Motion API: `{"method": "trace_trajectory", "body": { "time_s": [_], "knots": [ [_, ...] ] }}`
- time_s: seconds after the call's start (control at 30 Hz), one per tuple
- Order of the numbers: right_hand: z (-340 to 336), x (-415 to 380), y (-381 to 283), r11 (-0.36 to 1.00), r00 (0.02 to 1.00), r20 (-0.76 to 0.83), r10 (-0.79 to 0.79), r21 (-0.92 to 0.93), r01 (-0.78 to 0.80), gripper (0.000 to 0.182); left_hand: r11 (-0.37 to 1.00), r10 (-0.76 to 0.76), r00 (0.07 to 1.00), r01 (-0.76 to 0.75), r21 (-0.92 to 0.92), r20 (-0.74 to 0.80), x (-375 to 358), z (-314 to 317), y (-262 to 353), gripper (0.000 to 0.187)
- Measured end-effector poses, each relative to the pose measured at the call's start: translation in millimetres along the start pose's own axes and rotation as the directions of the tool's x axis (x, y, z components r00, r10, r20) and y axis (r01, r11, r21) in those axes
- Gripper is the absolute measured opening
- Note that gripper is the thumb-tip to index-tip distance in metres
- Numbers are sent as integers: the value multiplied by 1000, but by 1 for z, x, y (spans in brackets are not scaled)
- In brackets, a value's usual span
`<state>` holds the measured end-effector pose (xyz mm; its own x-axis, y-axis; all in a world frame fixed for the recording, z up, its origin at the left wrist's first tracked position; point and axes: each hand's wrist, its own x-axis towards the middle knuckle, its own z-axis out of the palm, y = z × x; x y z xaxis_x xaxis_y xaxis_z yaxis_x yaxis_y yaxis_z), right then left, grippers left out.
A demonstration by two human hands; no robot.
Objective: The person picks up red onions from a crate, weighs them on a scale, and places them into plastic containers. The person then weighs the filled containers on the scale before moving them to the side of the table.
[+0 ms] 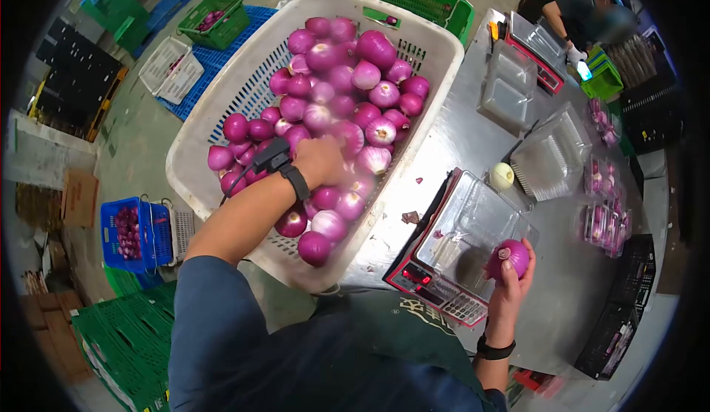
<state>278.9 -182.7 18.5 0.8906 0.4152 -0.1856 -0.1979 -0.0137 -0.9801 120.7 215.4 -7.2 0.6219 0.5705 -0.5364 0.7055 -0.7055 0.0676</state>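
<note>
My left hand [322, 162] reaches in among the red onions [319, 118] heaped in a large white plastic basket [181, 162]. Its fingers are blurred and partly hidden by the onions, so their grip does not show. A dark strap with a small black device circles that wrist. On the right, my right hand [512, 291] is closed around a single red onion [509, 258], root end facing up. This onion is held over the right edge of a red digital scale [436, 294]. A clear plastic tray [473, 220] lies on the scale, its display lit red.
A peeled pale onion [501, 176] and stacked clear trays [553, 153] sit beyond the scale on the metal table [436, 142]. Packed onion trays [605, 227] line the right side. Across the table, a person [592, 14] works near another scale [543, 79].
</note>
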Motion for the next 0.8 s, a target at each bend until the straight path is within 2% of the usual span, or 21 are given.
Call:
{"method": "trace_trajectory", "body": {
  "time_s": [0.1,0.13,0.27,0.37,0.4,0.5,0.53,0.57,0.63,0.67,0.77,0.8],
  "knots": [
    [-6,-3,0,999,1000,1,22,30,-22,72,996,-89,983,90,-4,158,11,16,3,110],
    [-6,-4,-2,999,1000,9,23,38,-23,71,993,-89,974,104,-58,209,13,14,1,113],
    [-11,-5,-2,997,1000,-14,-22,70,23,71,981,-115,974,142,-131,193,16,18,-7,111],
    [-24,-4,-3,997,999,-15,-52,63,52,70,977,-108,993,113,-180,36,13,30,-12,110],
    [-29,-3,-3,996,998,-21,-52,69,53,70,967,-115,991,127,-222,70,10,27,-13,114],
    [-39,-3,0,995,999,-19,-45,89,47,71,949,-46,999,40,-314,-10,17,35,-32,118],
    [-40,-4,-2,995,999,-18,-42,94,44,71,901,-20,1000,15,-433,-8,11,28,-35,117],
    [-42,-5,-3,994,999,-16,-39,100,41,71,803,23,999,-35,-595,-27,0,18,-36,114],
    [-45,-4,0,994,999,-17,-46,102,48,73,522,97,991,-127,-844,-89,-22,-1,-39,110],
    [-46,-5,1,993,999,-18,-50,103,51,74,273,150,986,-108,-956,-68,-31,-5,-41,104],
    [-47,-4,3,994,994,-5,-105,34,105,80,-126,267,918,-267,-955,-292,-89,-27,-9,103],
    [-48,-3,2,991,990,46,-137,13,137,79,-161,279,900,-300,-940,-335,-108,-34,8,102]
  ]
}}
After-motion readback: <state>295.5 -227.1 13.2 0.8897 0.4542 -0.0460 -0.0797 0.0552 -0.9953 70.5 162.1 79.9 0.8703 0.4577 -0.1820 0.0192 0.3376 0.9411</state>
